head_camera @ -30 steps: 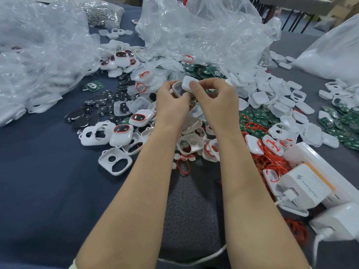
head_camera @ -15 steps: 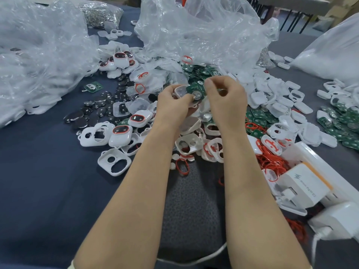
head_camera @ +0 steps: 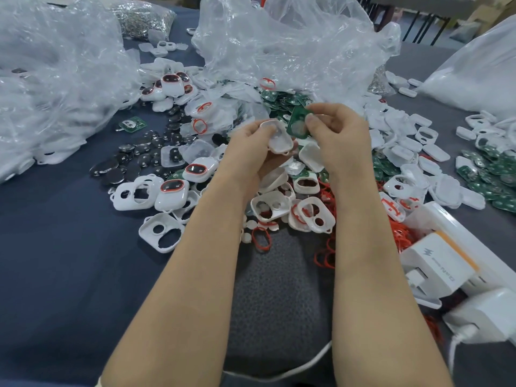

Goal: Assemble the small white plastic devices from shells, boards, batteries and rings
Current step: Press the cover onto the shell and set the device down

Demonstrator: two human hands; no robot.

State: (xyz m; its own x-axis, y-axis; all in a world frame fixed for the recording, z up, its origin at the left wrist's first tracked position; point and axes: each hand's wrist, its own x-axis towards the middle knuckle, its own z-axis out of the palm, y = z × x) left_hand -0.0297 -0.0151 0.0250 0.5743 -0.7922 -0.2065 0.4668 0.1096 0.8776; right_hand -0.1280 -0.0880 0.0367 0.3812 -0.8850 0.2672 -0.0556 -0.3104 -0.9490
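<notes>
Centrally, left hand (head_camera: 250, 148) gripping white shell (head_camera: 275, 138), right hand (head_camera: 342, 135) pinching green board (head_camera: 296, 125) just beside

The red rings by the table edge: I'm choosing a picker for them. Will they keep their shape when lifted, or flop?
Probably floppy: the red ring is a thin band, and those in the red pile lie bent and tangled. Likely very light, being so thin. Lifting one from the pile may drag neighbours.

Open dark cloth (head_camera: 61, 275) near left; dense parts heap (head_camera: 282, 210) mid-table, plastic bags (head_camera: 279, 43) behind, white chargers (head_camera: 435, 263) near right
</notes>
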